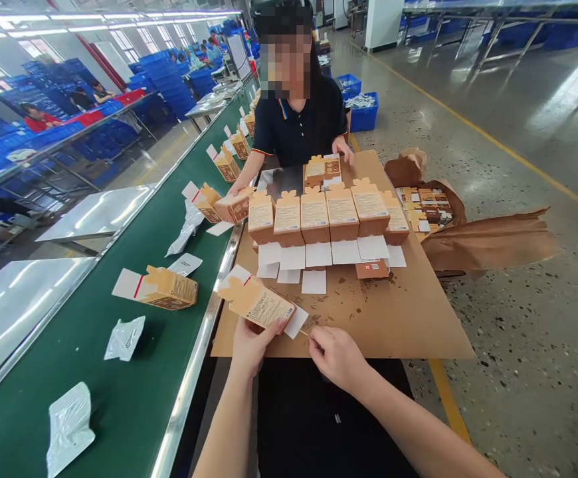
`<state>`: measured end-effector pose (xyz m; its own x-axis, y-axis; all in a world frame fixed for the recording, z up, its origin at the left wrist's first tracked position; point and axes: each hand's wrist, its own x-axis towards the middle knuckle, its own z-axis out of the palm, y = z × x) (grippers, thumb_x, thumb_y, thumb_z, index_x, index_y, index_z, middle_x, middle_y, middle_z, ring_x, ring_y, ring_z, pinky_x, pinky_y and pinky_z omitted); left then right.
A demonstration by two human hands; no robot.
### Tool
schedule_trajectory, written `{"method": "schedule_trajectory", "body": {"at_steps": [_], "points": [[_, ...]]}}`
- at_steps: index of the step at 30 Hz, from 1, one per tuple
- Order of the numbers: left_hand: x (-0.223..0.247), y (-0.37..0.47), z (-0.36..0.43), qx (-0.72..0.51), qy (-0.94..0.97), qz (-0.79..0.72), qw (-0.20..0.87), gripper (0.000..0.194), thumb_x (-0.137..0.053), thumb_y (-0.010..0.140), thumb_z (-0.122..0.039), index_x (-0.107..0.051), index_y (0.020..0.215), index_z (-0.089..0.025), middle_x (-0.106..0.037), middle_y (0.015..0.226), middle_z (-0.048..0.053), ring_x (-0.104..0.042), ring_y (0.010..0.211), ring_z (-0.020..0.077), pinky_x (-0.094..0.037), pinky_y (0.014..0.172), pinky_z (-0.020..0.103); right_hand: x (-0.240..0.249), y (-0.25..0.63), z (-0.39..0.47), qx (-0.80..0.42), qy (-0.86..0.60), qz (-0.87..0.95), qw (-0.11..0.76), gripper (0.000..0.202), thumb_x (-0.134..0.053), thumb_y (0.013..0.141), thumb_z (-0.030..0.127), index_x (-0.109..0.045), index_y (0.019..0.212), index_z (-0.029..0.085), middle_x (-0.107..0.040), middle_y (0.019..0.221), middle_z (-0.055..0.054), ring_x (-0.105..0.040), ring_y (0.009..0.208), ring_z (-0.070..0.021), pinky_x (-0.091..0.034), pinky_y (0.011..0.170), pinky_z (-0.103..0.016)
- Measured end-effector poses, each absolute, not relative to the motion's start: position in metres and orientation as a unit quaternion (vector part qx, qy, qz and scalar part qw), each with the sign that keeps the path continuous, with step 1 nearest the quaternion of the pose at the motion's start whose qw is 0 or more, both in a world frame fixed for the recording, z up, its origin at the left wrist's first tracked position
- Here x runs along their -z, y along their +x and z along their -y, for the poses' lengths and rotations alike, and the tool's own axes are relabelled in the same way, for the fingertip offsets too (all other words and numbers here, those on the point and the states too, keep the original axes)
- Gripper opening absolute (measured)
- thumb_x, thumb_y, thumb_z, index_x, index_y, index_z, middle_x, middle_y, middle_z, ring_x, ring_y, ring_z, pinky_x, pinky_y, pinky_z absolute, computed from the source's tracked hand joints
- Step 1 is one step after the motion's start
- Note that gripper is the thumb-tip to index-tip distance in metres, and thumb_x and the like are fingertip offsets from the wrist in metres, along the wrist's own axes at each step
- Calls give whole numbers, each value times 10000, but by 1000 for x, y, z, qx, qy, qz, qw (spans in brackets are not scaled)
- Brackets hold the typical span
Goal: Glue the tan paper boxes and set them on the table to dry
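My left hand [253,344] is wrapped round a small brown and tan carton [264,307], which lies tilted over the cardboard sheet near its front left corner. The carton's top flaps stand open at its left end, with a white panel and a red stripe. A white flap [297,322] sticks out from the carton's right end. My right hand [337,355] is closed in a pinch at the thin tan edge beside that white flap. Beyond my hands, several similar cartons [315,218] stand in a row with white bottom flaps hanging out towards me.
On my left a green conveyor belt [144,372] carries an open carton [169,289] and silver-white pouches [71,425]. A co-worker [299,126] sits opposite with hands on cartons. A brown paper sack [488,242] of cartons is right of the cardboard sheet [418,325].
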<state>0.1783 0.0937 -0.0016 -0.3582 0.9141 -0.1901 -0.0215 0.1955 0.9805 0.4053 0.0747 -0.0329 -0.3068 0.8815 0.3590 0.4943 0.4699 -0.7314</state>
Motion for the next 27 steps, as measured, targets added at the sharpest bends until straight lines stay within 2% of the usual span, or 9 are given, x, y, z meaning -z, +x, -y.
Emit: {"method": "schedule_trajectory", "body": {"at_steps": [5,8,12,16,20,27], "points": [[-4,187,-88,-521,364,-635,439,807,-1182,641,-587,-846,1263,-198,-919,1288,190,-879,1272,438,-709,1145,598,32,415,-87,-251,-471,766,358,349,-582,998,65,-439,769,286,-536,667,57,-497,603,-143,-378,612,-276],[3,187,-86,-515,374,-644,425,848,-1169,661,-613,-825,1320,-204,-904,1374,206,-865,1327,440,-679,1206,609,29,426,-87,-249,-485,750,375,328,-556,1049,101,-502,781,282,-554,675,52,-520,605,-140,-411,616,-265],[14,189,-80,-488,414,-672,374,867,-1173,626,-611,-810,1309,-220,-895,1373,216,-841,1369,470,-642,1250,635,20,451,-75,-257,-512,691,440,316,-595,1112,209,-622,804,277,-596,672,46,-545,581,-138,-460,591,-259],[11,195,-72,-468,445,-689,329,784,-1164,625,-527,-803,1270,-265,-890,1336,194,-846,1325,479,-679,1157,603,3,478,-59,-290,-551,639,451,335,-646,1129,342,-690,802,284,-602,647,41,-538,552,-142,-490,557,-269],[5,198,-67,-447,439,-716,307,798,-1157,603,-461,-776,1287,-307,-894,1267,147,-855,1284,475,-696,1055,545,-12,492,-49,-312,-585,602,446,405,-688,1118,489,-708,768,287,-623,630,21,-550,551,-155,-533,548,-284],[11,206,-72,-448,459,-698,318,758,-1135,643,-412,-800,1314,-297,-876,1291,164,-852,1288,479,-703,1020,533,-12,490,-47,-329,-574,590,463,467,-704,1107,560,-709,733,279,-609,602,20,-534,511,-154,-510,502,-283]]}}
